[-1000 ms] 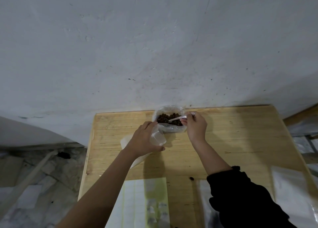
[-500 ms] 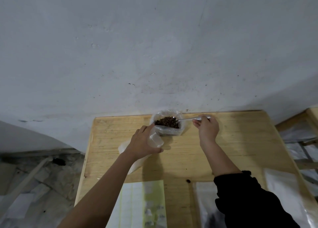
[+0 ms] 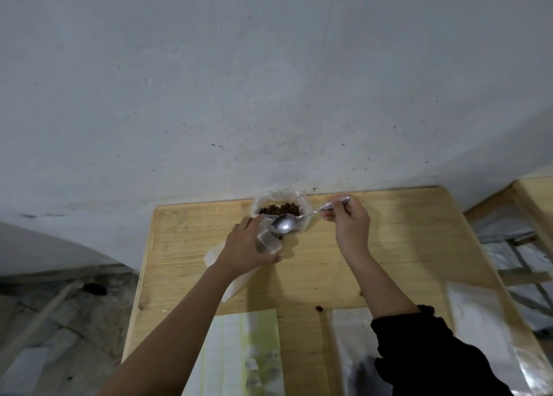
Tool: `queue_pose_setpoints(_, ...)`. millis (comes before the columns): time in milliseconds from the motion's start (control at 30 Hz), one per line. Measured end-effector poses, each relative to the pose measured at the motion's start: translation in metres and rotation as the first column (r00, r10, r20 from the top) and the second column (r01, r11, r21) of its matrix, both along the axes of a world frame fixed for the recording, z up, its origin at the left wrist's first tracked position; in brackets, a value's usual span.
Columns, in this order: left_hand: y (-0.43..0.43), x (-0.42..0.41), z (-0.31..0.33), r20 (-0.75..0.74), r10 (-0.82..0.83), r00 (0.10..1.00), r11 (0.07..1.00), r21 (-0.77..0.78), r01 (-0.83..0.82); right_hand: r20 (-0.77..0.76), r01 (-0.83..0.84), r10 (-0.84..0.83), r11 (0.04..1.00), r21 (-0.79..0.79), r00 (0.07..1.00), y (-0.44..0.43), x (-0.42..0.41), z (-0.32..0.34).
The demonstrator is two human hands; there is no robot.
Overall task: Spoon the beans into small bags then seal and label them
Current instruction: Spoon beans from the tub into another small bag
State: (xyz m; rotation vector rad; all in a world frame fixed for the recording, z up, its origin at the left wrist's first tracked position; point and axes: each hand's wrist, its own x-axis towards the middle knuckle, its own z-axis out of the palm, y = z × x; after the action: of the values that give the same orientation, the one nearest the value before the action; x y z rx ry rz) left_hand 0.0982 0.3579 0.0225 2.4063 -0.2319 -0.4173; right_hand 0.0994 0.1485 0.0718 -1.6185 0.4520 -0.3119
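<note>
A clear plastic bag of brown beans (image 3: 279, 208) stands at the far edge of the wooden table (image 3: 404, 231), against the wall. My left hand (image 3: 247, 247) holds a small clear bag (image 3: 268, 243) just in front of it, with its mouth facing the beans. My right hand (image 3: 348, 223) pinches the handle of a metal spoon (image 3: 284, 223). The spoon's bowl looks empty and hovers over the small bag's mouth.
A sheet of labels with a yellow-green strip (image 3: 248, 350) lies at the near edge. Clear empty bags (image 3: 475, 321) lie on the right of the table. One loose bean (image 3: 319, 308) sits on the wood. A white sheet (image 3: 236, 282) lies under my left wrist.
The spoon has come out of the bean bag and swung toward me, so its bowl now hangs over the small bag. My left hand has stayed in place.
</note>
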Motion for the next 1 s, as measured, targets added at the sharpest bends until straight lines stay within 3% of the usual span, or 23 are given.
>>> queue_pose_setpoints(133, 0.001, 0.0, -0.001, -0.001, -0.021, 1.0, 1.0, 0.019, 0.021, 0.053, 0.121, -0.124, 0.992, 0.045, 0.991, -0.007, 0.007, 0.001)
queue_pose_setpoints(233, 0.001, 0.002, 0.0, -0.005, -0.025, 1.0, 0.999, 0.038, 0.025, 0.052, 0.118, -0.122, 0.991, 0.06, 0.991, -0.007, 0.012, -0.004)
queue_pose_setpoints(467, 0.004, 0.003, -0.005, -0.005, -0.049, 0.999, 0.998, 0.025, 0.049, -0.038, 0.053, -0.051, 0.998, 0.039, 0.998, 0.008, 0.016, -0.026)
queue_pose_setpoints(733, 0.005, 0.002, -0.007, -0.008, -0.07, 0.997, 0.997, 0.012, 0.07, -0.272, 0.008, 0.049, 0.979, 0.204, 0.961, 0.023, 0.023, -0.033)
queue_pose_setpoints(1000, 0.004, 0.005, -0.009, -0.042, -0.057, 0.997, 0.998, 0.017, 0.057, -0.249, 0.152, -0.094, 0.962, 0.226, 0.964, 0.007, 0.024, -0.019)
